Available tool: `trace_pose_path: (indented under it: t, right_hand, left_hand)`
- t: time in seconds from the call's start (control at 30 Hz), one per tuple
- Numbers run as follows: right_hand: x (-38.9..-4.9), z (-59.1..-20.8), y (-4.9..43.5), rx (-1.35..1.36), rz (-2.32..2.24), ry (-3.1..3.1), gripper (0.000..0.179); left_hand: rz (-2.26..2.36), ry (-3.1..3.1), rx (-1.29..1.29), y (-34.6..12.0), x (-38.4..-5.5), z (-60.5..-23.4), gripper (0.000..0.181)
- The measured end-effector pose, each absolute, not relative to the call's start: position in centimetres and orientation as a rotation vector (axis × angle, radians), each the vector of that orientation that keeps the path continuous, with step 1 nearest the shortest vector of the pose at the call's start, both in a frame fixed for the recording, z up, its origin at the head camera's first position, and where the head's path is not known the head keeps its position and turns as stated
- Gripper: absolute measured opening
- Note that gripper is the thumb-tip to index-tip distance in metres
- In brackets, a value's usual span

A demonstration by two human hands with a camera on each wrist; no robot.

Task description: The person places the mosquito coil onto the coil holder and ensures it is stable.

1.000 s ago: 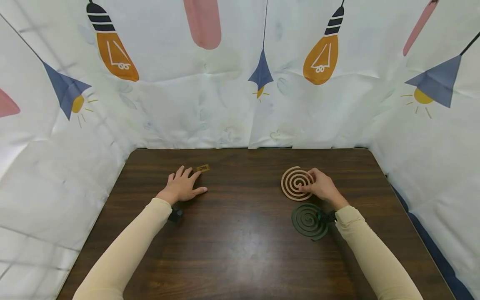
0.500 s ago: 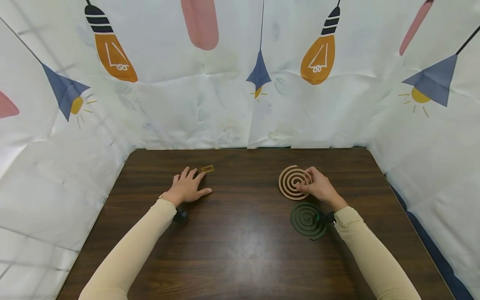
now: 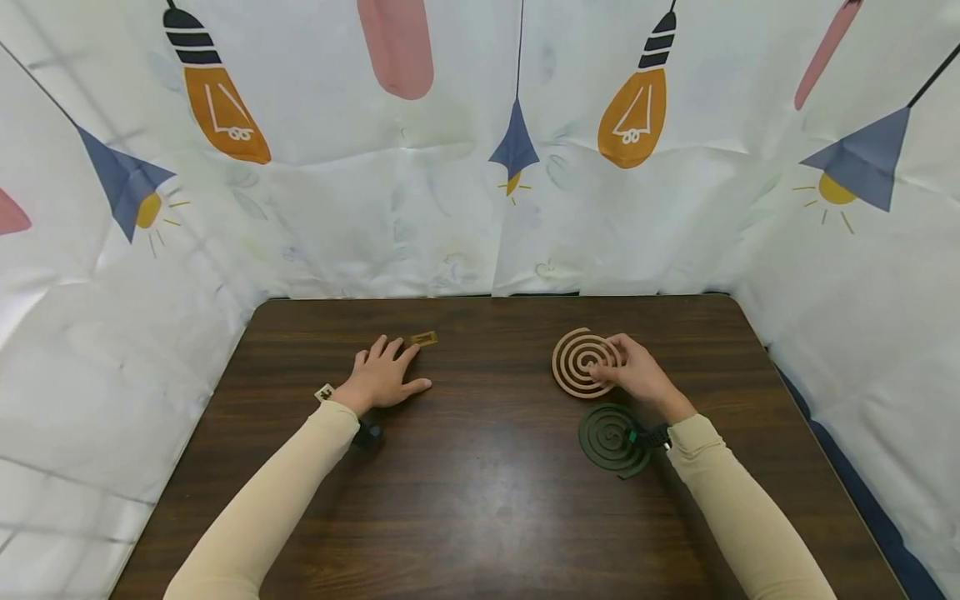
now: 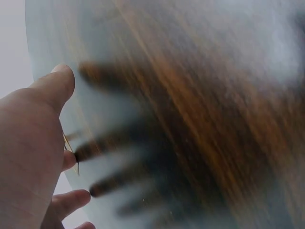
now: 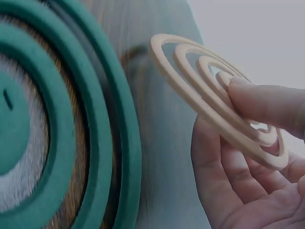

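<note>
In the head view my left hand (image 3: 380, 379) lies palm down on the table with its fingers spread. Its index fingertip touches a small gold metal mosquito coil stand (image 3: 426, 338), of which the left wrist view shows just a thin edge (image 4: 77, 165). My right hand (image 3: 641, 375) pinches a tan mosquito coil (image 3: 564, 367) by its right side, thumb on top and fingers beneath. The right wrist view shows this coil (image 5: 160, 57) tilted above the tabletop. A green mosquito coil (image 3: 600, 437) lies flat in front of the right hand, partly under the right wrist.
The dark wooden table (image 3: 465, 467) reaches back to a white cloth (image 3: 450, 217) printed with lamps and bulbs, which also hangs at both sides. A black camera (image 3: 367, 433) sits under the left wrist, and another device (image 3: 656, 437) on the right one.
My left hand has slid a little to the right, and the metal stand has moved along with its fingertip. The right hand keeps holding the tan coil almost in place.
</note>
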State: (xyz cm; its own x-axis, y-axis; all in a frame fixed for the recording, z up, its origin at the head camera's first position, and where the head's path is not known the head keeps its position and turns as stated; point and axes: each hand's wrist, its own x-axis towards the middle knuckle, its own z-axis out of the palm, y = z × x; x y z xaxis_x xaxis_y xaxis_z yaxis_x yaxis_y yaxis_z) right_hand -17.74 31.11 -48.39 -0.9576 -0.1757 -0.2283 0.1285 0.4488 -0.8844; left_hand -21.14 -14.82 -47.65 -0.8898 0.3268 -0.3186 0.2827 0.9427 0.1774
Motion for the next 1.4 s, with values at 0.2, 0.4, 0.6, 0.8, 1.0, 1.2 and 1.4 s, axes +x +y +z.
trace_pose_path:
  t: [0.2,0.4,0.6,0.8,1.0,1.2,1.4]
  right_hand:
    - [-17.8,-48.0,31.0,0.002,-1.610,2.340,0.062]
    - [-17.9,-47.8,31.0,0.027,-1.724,2.260,0.059]
    - [-17.9,-48.0,30.8,0.045,-1.831,2.187,0.054]
    - [-18.0,-48.1,30.5,0.050,-1.915,2.131,0.049]
    - [-18.3,-48.0,29.8,0.073,-1.939,2.121,0.042]
    - [-18.5,-47.8,29.1,0.071,-1.942,2.104,0.039]
    - [-18.9,-47.9,28.7,0.040,-1.956,2.102,0.036]
  left_hand:
    - [0.180,2.752,0.492,-14.1,-20.9,-47.7,0.082]
    - [0.165,2.763,0.528,-13.4,-20.6,-47.7,0.082]
    - [0.179,2.765,0.555,-12.5,-20.6,-48.0,0.083]
    - [0.178,2.764,0.570,-11.7,-20.5,-47.9,0.082]
    - [0.174,2.750,0.576,-11.1,-20.6,-47.9,0.082]
    - [0.175,2.744,0.584,-10.6,-20.7,-48.3,0.083]
    - [0.183,2.755,0.602,-10.1,-20.8,-48.6,0.083]
